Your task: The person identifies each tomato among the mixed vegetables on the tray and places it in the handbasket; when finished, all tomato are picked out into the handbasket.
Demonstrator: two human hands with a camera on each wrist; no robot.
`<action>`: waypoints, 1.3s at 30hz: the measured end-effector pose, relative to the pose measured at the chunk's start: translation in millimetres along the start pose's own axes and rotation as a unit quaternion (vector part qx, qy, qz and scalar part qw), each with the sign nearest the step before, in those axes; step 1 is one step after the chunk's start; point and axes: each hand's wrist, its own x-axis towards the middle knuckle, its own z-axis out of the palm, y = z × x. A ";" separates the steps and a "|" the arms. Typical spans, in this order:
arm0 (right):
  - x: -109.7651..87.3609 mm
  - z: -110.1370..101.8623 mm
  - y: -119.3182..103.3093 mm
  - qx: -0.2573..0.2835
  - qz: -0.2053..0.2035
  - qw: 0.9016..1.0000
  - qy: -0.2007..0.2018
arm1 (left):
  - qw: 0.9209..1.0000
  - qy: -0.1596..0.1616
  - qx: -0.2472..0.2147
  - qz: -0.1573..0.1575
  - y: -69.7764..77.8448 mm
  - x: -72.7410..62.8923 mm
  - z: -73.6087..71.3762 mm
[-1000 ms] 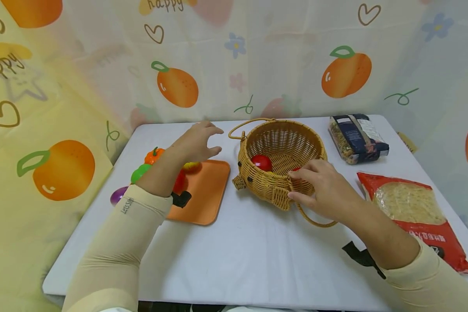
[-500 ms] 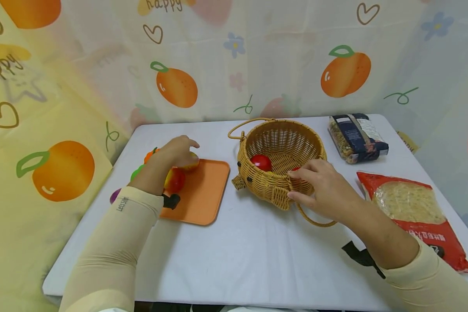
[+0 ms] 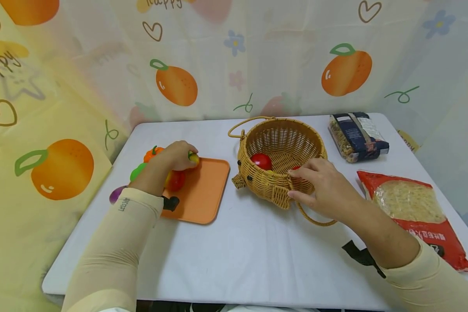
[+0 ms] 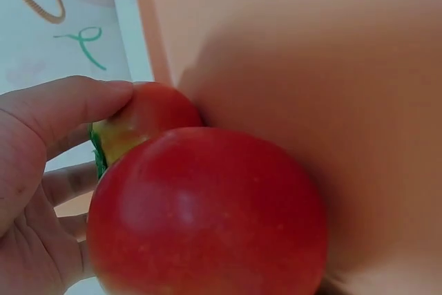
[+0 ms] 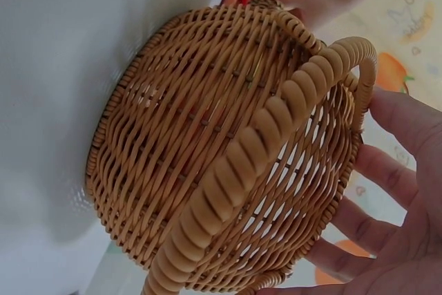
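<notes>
My left hand (image 3: 177, 156) pinches a red-and-yellow fruit (image 4: 155, 112) with a green leafy top, over the orange tray (image 3: 206, 190). Just in front of it on the tray is a larger red fruit (image 4: 207, 205), partly behind my wrist in the head view. My right hand (image 3: 325, 188) holds the near right rim of the wicker basket (image 3: 263, 184), thumb on one side and fingers on the other. Inside the basket lies a shiny red fruit (image 3: 261, 161); another bit of red shows by my right fingertips.
Left of the tray sit an orange pepper (image 3: 153, 153), a green item (image 3: 138, 171) and a purple item (image 3: 118, 194), partly covered by my left arm. A dark-labelled bag (image 3: 359, 136) and a red bag (image 3: 413, 216) lie at the right. The basket's handle (image 3: 316, 223) hangs down in front.
My left hand has come down and left from above the tray's far side and now grips the red-and-yellow fruit. The right hand has stayed on the basket rim.
</notes>
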 end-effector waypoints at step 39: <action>0.5 -1.7 -0.2 0.002 0.005 1.000 -0.011 | 0.971 0.172 0.013 0.166 70.0 -6.9 -34.2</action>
